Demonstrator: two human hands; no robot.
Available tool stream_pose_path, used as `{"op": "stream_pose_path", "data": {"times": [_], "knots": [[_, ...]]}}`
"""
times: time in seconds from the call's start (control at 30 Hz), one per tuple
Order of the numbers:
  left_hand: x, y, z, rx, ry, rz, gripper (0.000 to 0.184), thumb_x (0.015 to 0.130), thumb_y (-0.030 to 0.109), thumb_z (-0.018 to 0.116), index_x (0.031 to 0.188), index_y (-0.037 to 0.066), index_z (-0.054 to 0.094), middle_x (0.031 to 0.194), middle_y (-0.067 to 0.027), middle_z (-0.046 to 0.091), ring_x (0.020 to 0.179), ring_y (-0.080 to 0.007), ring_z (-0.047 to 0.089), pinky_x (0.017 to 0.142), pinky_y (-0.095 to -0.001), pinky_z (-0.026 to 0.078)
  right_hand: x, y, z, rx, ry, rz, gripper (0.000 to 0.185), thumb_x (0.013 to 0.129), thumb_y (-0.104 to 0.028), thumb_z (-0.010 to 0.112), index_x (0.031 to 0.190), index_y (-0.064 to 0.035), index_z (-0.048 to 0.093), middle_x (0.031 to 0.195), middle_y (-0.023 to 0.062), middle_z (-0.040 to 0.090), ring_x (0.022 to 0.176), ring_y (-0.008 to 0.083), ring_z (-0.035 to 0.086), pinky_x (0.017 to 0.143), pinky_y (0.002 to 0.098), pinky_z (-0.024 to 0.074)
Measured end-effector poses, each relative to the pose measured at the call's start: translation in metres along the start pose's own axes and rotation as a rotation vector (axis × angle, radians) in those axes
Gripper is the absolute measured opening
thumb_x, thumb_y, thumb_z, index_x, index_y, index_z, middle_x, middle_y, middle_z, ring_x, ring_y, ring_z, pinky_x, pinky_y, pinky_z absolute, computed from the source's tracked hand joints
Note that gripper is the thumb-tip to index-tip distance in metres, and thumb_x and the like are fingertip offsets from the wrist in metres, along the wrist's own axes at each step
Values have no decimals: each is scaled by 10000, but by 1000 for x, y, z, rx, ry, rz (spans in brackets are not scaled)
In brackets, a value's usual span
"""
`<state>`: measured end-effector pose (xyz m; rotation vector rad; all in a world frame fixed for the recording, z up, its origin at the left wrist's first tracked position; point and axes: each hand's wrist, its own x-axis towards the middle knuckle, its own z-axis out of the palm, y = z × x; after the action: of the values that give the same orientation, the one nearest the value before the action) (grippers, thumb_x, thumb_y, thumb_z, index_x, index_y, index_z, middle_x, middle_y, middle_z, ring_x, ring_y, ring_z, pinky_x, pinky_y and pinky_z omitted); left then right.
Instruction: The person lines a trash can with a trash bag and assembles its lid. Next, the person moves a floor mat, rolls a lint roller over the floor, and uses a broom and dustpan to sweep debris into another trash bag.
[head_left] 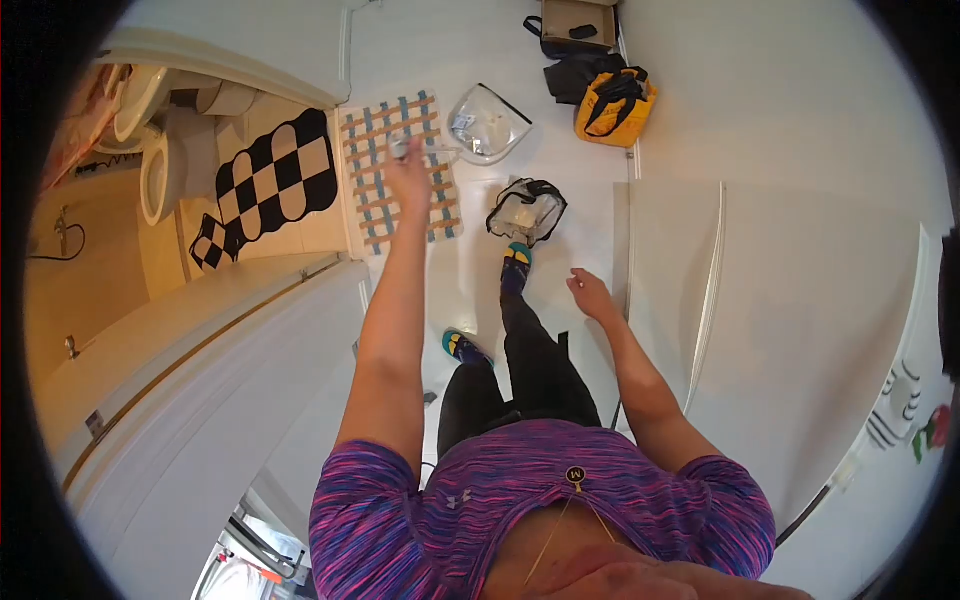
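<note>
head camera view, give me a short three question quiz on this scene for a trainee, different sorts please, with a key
1. Multiple choice: which hand shows against the blue and tan mat?
A) right
B) left
C) neither

2. True or false: the right hand is gripping the yellow bag.

3. Short answer: what colour is the edging on the clear bag by the forward foot?

Key:
1. B, the left hand.
2. False.
3. Black.
</note>
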<state>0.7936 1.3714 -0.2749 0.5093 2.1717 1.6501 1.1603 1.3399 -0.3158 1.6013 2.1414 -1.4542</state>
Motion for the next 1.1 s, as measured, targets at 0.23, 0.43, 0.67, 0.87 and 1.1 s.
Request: {"op": "stream_pose_path", "data": {"times": [0.23, 0.43, 0.67, 0.87, 1.1], "knots": [[-4, 0, 100, 150, -28, 100, 295, 746, 247, 613, 897, 11, 525, 789, -174, 550, 736, -324, 518, 651, -383, 409, 29, -20, 27, -20, -152, -47, 311, 811, -220, 513, 1036, -5, 518, 864, 181, 591, 816, 320, 564, 723, 372, 442], [-21, -21, 80, -69, -199, 85, 603, 685, 95, 639, 1202, 23, 337, 1112, -183, 445, 978, -316, 493, 845, -348, 407, 88, -26, 76, -119, -215, -156, 288, 806, -215, 510, 1009, -11, 524, 837, 183, 592, 801, 338, 561, 707, 402, 439], [-73, -339, -52, 86, -15, -729, 383, 757, 215, 535, 1072, 2, 489, 1015, -191, 532, 972, -290, 511, 792, -340, 410, 203, -7, 164, -527, -338, -165, 311, 769, -180, 514, 1028, -7, 516, 912, 197, 563, 844, 342, 549, 720, 422, 439], [-87, -520, -86, 207, -186, -964, 454, 733, 257, 550, 1107, 12, 472, 1026, -188, 557, 918, -318, 534, 788, -364, 411, 309, 44, 269, -874, -149, -646, 439, 743, -235, 552, 1148, -100, 448, 1157, 139, 452, 1137, 282, 378, 943, 446, 292], [-23, -586, -59, -186, 800, -1259, 566, 771, 345, 549, 1214, 41, 371, 1131, -155, 485, 1037, -280, 468, 864, -415, 360, 327, 156, 255, -1156, -411, -108, 453, 760, -350, 470, 1147, -117, 492, 1259, 95, 397, 1226, 263, 265, 990, 545, 120]]}}
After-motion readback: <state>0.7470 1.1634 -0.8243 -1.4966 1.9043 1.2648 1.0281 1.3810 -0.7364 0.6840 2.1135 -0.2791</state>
